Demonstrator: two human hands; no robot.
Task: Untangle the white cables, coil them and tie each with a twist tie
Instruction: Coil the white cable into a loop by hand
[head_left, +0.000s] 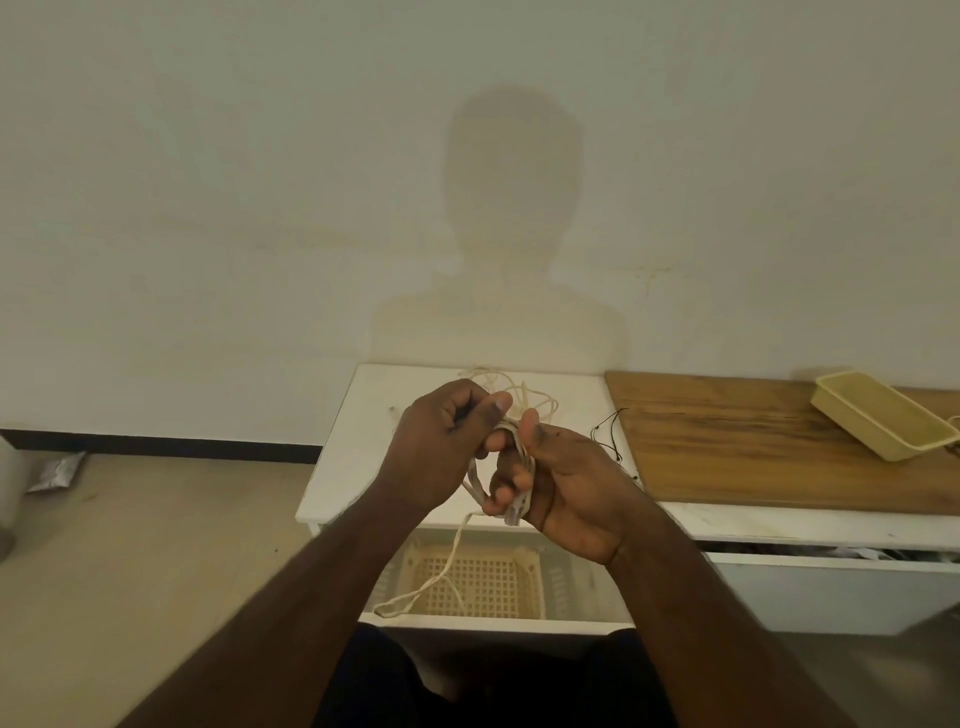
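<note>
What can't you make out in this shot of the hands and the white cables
Head view only:
- Coiled cable: the right hand and left hand cover most of it, so the loop count and any twist tie are hidden.
- Loose cables on the white table: partly behind the hands.
- Thin black ties: too small to count.
- Yellow tray: cut off by the right edge.

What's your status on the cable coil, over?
Right hand grips the coiled white cable; left hand pinches it at the top. Loose end hangs down. More tangled cable behind on the white table.

Yellow tray (883, 421) on wooden board (737, 447); lattice basket (475, 579) below.
</note>
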